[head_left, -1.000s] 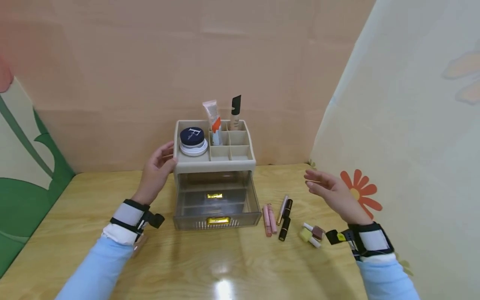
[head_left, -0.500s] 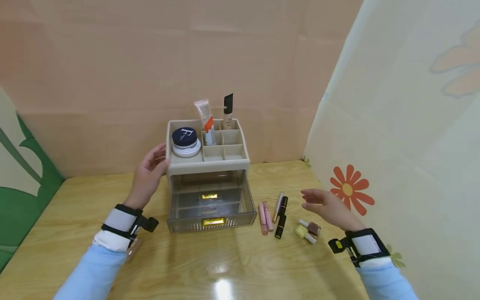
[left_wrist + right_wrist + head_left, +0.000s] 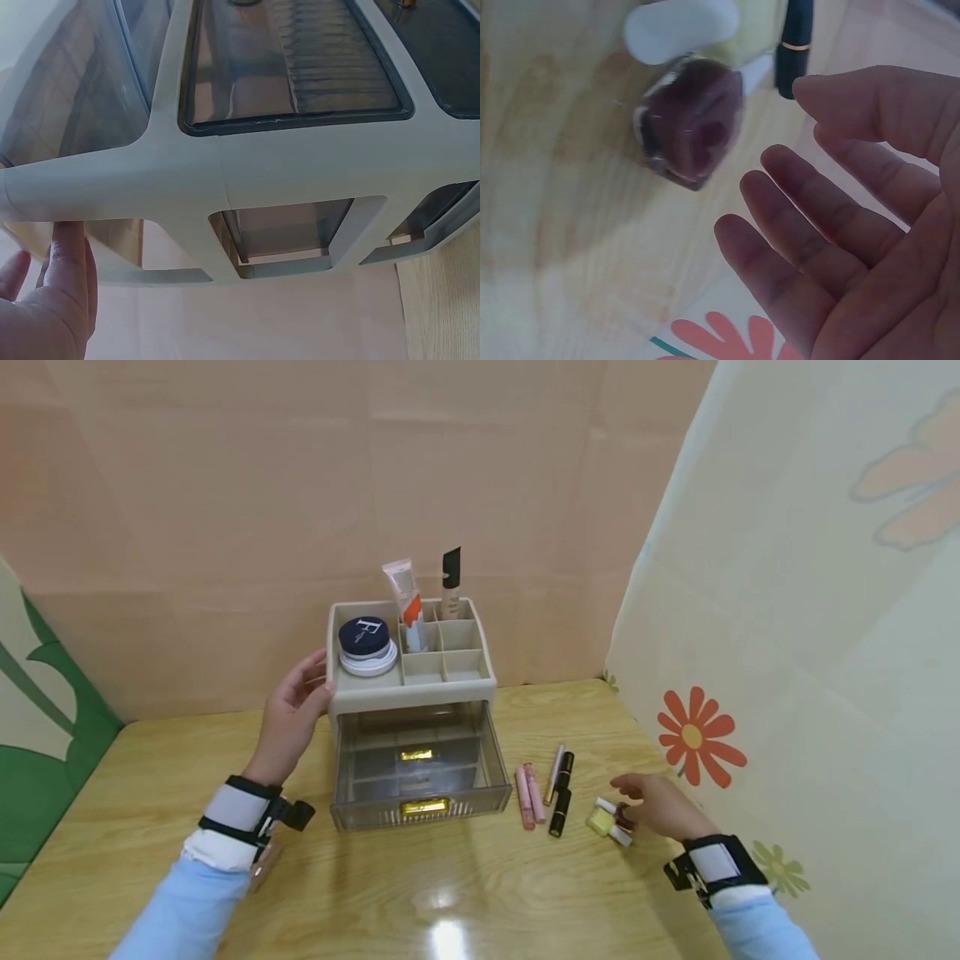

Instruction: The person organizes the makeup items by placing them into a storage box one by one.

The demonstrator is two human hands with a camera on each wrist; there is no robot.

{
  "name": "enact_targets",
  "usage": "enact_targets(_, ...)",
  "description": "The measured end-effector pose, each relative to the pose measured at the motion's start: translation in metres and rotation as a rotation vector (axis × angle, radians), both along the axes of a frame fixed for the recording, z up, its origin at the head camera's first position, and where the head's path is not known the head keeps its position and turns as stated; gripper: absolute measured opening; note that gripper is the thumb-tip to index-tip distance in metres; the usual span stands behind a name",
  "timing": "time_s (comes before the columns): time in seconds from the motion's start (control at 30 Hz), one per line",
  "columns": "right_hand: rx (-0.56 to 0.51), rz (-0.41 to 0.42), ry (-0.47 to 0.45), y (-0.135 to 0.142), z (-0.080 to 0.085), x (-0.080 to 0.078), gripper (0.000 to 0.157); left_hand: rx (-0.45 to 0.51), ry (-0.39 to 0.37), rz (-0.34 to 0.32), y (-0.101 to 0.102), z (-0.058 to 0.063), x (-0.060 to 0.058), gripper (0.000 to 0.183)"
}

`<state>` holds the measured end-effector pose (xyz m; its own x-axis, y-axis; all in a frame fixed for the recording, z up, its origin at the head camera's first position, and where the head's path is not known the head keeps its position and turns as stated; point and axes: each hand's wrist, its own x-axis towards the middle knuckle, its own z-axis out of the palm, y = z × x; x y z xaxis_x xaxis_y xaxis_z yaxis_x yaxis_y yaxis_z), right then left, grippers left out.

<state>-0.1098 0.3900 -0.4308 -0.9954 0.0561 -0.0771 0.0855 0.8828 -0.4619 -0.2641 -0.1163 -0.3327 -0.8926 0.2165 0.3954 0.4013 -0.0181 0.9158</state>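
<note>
My left hand (image 3: 288, 718) touches the left side of a cream makeup organizer (image 3: 412, 696), its fingers lying along the wall in the left wrist view. A clear grey drawer (image 3: 480, 800) with a gold handle is pulled out at the organizer's front. At the right, my right hand (image 3: 663, 806) is low over two nail polish bottles, fingers loosely bent and spread. The dark red nail polish bottle (image 3: 694, 124) lies just off its fingertips in the right wrist view, partly hidden by the hand in the head view. Beside it is the yellow nail polish bottle (image 3: 600, 821).
Two pink tubes (image 3: 528, 797), a slim pink-and-gold tube (image 3: 554, 772) and black cosmetic tubes (image 3: 560, 814) lie right of the drawer. On the organizer stand a navy-lidded jar (image 3: 364, 637), a squeeze tube (image 3: 405, 602) and a black-capped bottle (image 3: 451, 585). A wall backs the table.
My right hand has come down from above the table's right side to the nail polish bottles. The left hand stays at the organizer. The head view has shifted slightly rightward.
</note>
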Motion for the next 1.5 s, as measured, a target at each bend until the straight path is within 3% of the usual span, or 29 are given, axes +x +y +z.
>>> enact_targets(0.33, -0.005, 0.029, -0.031, -0.003, -0.011, -0.013, 0.044, 0.001, 0.01, 0.033, -0.01, 0.0, 0.001, 0.049)
enact_targets(0.57, 0.016, -0.011, -0.06, -0.005, -0.019, -0.024, 0.046, 0.016, 0.024, 0.035, -0.014, 0.002, 0.002, 0.048)
enact_targets(1.1, 0.077, 0.041, 0.027, -0.004, -0.025, -0.025, 0.026, 0.007, 0.023, 0.033, -0.015, -0.004, -0.001, 0.048)
enact_targets(1.3, 0.091, 0.03, 0.036, -0.004, -0.004, -0.02, 0.021, -0.002, 0.016, 0.014, -0.007, -0.005, -0.005, 0.049)
enact_targets(1.5, 0.1, 0.073, 0.083, -0.021, 0.035, -0.024, 0.016, 0.003, 0.0, 0.006, 0.001, -0.005, -0.008, 0.05)
